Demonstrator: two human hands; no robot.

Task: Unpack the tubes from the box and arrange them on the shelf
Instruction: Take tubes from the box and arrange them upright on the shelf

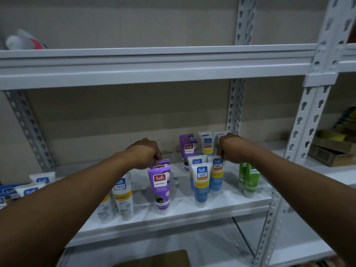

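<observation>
Several tubes stand cap-down on the white shelf [179, 214]. My left hand [145, 153] pinches the top of a purple tube [162, 164] that stands just behind another purple tube [160, 189]. My right hand [230, 149] pinches the top of a blue and white tube [217, 176] beside two like tubes [201, 182]. Further back stand two purple tubes [189, 149] and a blue and white one [207, 144]. White tubes with yellow bands [123, 197] stand at the front left, green tubes [249, 178] at the right.
More blue and white tubes [36, 185] lie at the far left. The corner of a cardboard box [163, 259] shows below the shelf. Perforated metal uprights [300, 143] frame the bay; an upper shelf [154, 66] runs overhead. Cardboard boxes [335, 149] sit in the right bay.
</observation>
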